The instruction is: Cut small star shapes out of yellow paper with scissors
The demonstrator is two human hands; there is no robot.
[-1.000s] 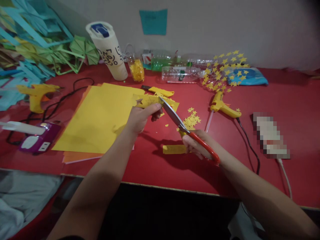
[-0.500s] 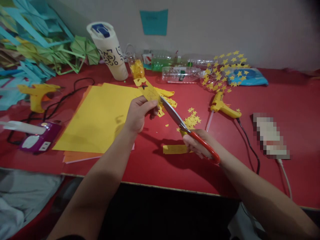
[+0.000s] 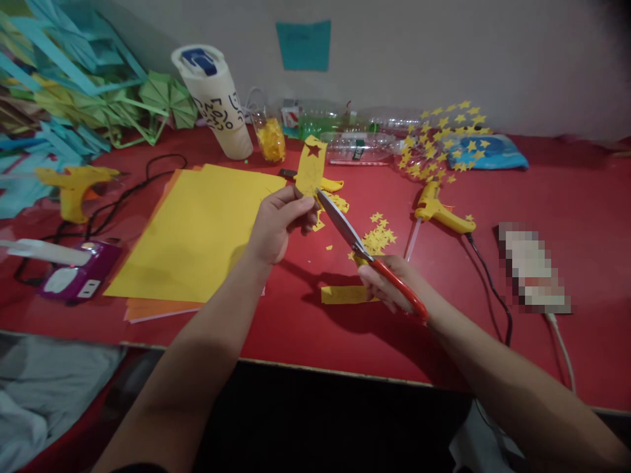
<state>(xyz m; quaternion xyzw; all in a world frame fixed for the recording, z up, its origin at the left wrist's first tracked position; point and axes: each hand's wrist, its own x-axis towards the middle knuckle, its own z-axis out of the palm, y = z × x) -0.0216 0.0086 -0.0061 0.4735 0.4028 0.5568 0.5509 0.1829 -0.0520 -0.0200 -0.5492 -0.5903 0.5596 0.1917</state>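
Observation:
Between the fingertips of my left hand point(image 3: 282, 223) is a yellow paper strip point(image 3: 310, 169), standing nearly upright, with a star-shaped hole near its top. My right hand point(image 3: 392, 282) is closed around the red handles of the scissors point(image 3: 345, 226). The blade tips touch or nearly touch the strip's lower edge, beside my left fingertips. Small cut stars point(image 3: 378, 236) lie in a pile just beyond my right hand. Another yellow strip point(image 3: 342, 294) rests on the table, its right end hidden by that hand.
Yellow sheets point(image 3: 197, 230) lie at left, near a purple power socket point(image 3: 79, 269). Glue guns point(image 3: 73, 187) point(image 3: 444, 213) rest on both sides. A white tumbler point(image 3: 217, 102), clear bottles point(image 3: 362, 146) and a jar of yellow pieces point(image 3: 271, 138) stand or lie behind. A phone point(image 3: 535, 266) is at right.
The yellow strip has swung from leaning left to nearly upright. My left hand has shifted slightly right, still holding it. The scissors have barely moved.

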